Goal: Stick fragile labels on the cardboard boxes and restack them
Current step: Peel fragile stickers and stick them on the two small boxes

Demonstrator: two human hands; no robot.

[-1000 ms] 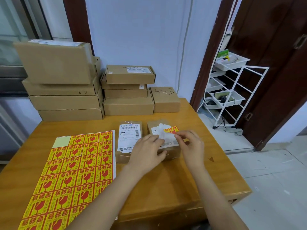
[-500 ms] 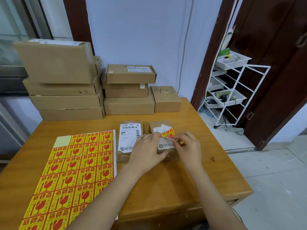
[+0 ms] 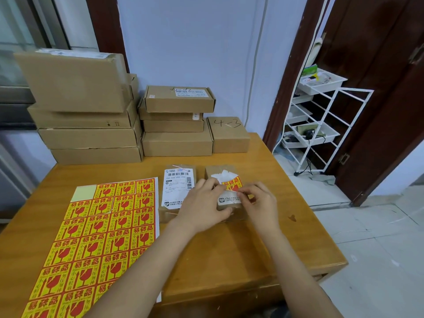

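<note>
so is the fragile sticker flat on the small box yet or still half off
Mostly on. The fragile sticker lies on the small box; the right hand pinches its near corner, so that edge cannot be told.

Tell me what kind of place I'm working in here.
Probably a small office or home packing corner, not a warehouse: stacked cardboard boxes against the wall on a wooden table, a sheet of fragile labels, and a white wire rack by a dark wooden door.
</note>
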